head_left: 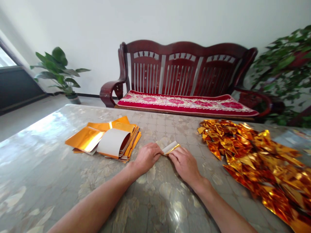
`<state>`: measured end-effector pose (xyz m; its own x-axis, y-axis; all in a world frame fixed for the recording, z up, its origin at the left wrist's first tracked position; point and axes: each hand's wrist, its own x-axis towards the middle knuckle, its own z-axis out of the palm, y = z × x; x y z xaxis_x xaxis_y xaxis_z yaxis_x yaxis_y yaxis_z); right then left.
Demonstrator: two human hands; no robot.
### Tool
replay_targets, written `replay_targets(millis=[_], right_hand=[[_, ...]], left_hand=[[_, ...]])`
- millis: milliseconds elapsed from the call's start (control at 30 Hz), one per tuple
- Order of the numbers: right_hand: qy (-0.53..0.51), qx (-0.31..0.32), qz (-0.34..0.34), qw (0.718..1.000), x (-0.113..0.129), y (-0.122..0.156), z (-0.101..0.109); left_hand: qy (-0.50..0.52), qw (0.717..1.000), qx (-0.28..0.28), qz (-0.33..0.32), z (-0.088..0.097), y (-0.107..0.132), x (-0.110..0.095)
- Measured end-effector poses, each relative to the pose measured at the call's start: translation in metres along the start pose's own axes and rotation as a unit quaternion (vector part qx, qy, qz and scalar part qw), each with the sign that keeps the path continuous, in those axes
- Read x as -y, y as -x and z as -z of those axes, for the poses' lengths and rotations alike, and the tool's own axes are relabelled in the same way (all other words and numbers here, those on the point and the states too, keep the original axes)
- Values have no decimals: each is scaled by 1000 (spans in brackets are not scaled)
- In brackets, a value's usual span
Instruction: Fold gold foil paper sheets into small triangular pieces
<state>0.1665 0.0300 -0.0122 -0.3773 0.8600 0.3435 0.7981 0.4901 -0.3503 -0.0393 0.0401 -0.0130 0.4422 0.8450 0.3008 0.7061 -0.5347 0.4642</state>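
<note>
Between my two hands is a small sheet of gold foil paper (171,148), its pale backing up and a narrow gold strip showing along one edge. My left hand (148,157) pinches its left end, with the fingers curled. My right hand (184,161) is closed on the right end. Both hands are low over the table, and the fingers cover part of the paper. Left of my hands lies a loose stack of flat gold foil sheets (84,138), with one pale-backed sheet (110,142) curling over on top.
A large heap of folded gold foil pieces (255,158) spreads along the table's right side. The table (102,194) has a glossy patterned cover. Behind it stands a dark wooden bench (179,74) with a red floral cushion (184,103). Potted plants (59,69) flank the bench.
</note>
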Motion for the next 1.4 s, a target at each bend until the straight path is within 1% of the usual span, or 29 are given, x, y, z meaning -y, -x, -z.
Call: replay_targets(millis=[167, 300, 500, 600, 700, 900, 1067, 1167, 1300, 1400], right_hand=[[-30, 8, -35, 999, -1, -1, 0], [-49, 6, -62, 997, -2, -2, -2], [-50, 29, -52, 997, -4, -6, 0], [-53, 34, -69, 996, -6, -9, 1], [-39, 28, -85, 995, -6, -11, -1], [-32, 9, -82, 996, -4, -8, -5], [-32, 3, -65, 997, -5, -5, -6], [-22, 1, -39, 999, -2, -4, -5], [-7, 16, 19, 1000, 3, -1, -1], [7, 20, 30, 999, 5, 1, 0]], left_hand=[[1, 1000, 2, 6, -1, -1, -1], [14, 1000, 11, 23, -3, -3, -1], [54, 998, 10, 33, -2, -1, 2], [66, 997, 5, 37, -3, -1, 3], [67, 997, 0, 45, -3, -1, 5], [57, 997, -1, 49, -2, -2, 2], [32, 999, -3, 41, 0, -2, -5], [13, 1000, -4, 28, 0, -2, -7], [1, 1000, -1, 17, -2, -2, -6], [14, 1000, 3, 14, -3, -3, -2]])
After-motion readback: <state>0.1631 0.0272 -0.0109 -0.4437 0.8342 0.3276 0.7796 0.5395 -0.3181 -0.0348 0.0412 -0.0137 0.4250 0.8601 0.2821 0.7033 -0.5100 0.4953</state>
